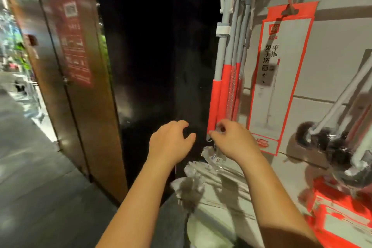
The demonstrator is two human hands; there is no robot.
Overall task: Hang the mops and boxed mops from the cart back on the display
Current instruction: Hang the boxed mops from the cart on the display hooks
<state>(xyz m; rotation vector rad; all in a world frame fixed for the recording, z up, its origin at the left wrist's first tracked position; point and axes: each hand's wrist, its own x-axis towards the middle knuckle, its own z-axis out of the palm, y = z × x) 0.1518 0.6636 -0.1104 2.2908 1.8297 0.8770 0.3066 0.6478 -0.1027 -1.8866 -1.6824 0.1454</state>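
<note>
Display wall (332,56) blurred, unclear whether right hand (235,141) pinches the mops (221,96)

2 hands: left hand (171,141) at 6 o'clock, right hand (233,139) at 5 o'clock.
Hanging mops (225,78) with red grips, 1 o'clock: at least 4; poles overlap, exact count unclear.
Hanging boxed mop (281,70), 2 o'clock: 1.
Dark-headed mops (322,137) with white handles, 4 o'clock: at least 2.
Red boxes (338,219), 5 o'clock: blurred, count unclear.
Red poster (74,46), 10 o'clock: 1.
</note>
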